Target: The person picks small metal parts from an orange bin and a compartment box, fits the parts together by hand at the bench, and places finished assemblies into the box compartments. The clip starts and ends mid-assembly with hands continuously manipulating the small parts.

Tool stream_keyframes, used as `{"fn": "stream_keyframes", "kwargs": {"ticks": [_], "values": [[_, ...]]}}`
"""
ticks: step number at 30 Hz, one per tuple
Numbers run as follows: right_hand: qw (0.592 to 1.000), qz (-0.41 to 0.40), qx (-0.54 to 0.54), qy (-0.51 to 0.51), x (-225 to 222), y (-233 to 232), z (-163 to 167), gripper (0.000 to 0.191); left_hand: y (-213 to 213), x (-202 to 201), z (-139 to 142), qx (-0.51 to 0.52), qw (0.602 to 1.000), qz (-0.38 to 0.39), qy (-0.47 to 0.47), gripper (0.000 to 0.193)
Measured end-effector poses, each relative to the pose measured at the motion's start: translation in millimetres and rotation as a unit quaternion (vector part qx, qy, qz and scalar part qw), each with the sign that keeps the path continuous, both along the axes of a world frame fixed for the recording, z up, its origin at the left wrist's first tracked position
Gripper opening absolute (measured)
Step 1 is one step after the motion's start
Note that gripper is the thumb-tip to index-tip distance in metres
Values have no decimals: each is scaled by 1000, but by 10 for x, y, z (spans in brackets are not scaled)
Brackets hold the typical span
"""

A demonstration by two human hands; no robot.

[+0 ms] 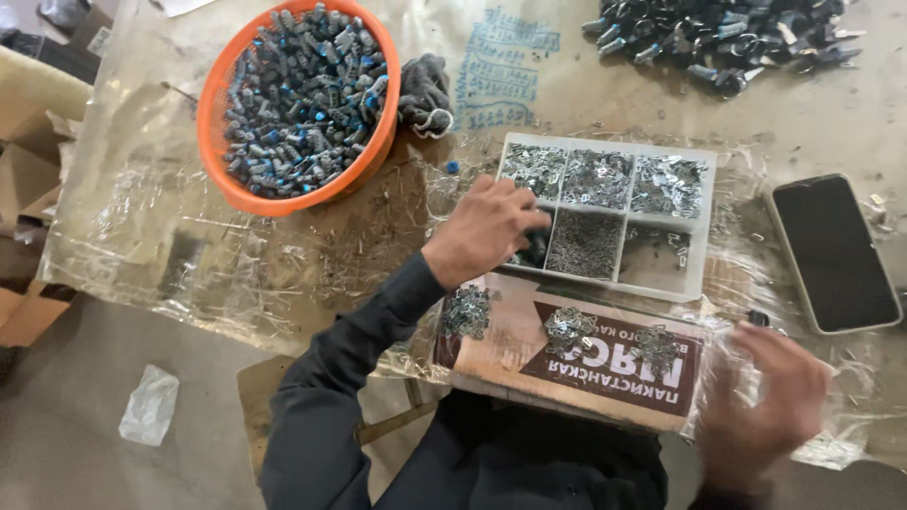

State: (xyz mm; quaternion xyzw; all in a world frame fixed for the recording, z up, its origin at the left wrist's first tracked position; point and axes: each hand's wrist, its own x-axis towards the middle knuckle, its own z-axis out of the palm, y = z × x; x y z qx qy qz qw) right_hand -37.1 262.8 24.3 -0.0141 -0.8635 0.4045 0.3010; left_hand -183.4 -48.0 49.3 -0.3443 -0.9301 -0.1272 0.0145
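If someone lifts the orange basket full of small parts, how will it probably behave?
The orange basket is heaped with small metal-looking parts, so it is likely heavy. Its thin rim may flex. Tilted, the loose pieces would probably spill.

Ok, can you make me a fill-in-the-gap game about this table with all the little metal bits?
1. The round basket full of small parts is coloured ____.
2. The left hand reaches into the white ____ with compartments.
3. The cardboard box carries ____ small piles of metal pieces.
4. The phone lies to the ____ of the tray.

Missing words: orange, tray, three, right
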Motion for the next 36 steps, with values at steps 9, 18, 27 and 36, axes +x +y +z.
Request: {"fn": "stream_keyframes", "kwargs": {"ticks": [9,18,27,36], "values": [[983,178,-16,-45,1,-562,211,13,-162,-203,-84,38,991,-127,-21,19],[973,186,-104,-89,-284,-606,261,31,168,765,321,79,994,-26,68,30],[920,300,-219,-125,-622,-692,186,18,588,992,86,424,895,92,102,39],[904,304,-286,-91,-1137,-832,235,12,646,475,85,452,880,115,95,37]]}}
